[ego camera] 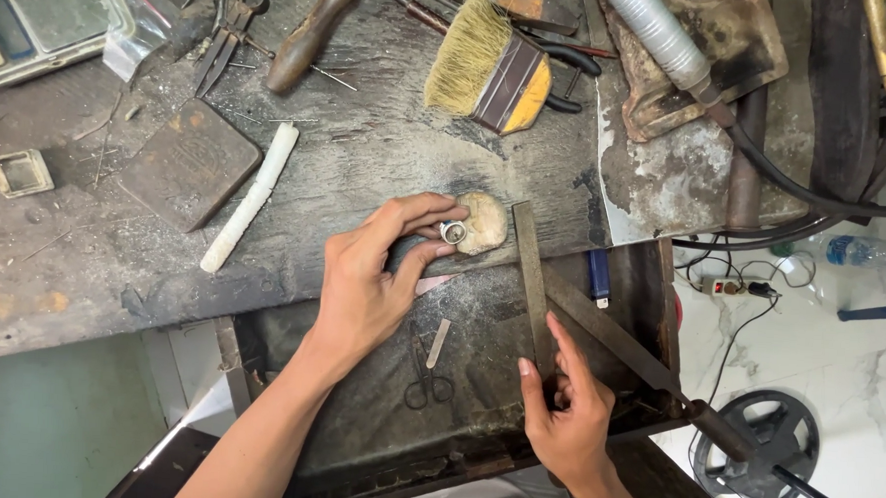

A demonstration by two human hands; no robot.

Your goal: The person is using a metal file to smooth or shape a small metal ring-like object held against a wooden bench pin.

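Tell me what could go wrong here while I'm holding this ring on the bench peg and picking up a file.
1. The small ring is pinched only by the left hand's fingertips against the worn peg; it could slip and drop into the open drawer.
2. The right hand grips the flat file near its end; a stroke could skid onto the left fingers.
3. A second file crosses beneath and might snag.

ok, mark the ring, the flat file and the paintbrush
ring (453,232), head view, on its silver band
flat file (533,283), head view, mid-blade
paintbrush (466,51), head view, on the bristles
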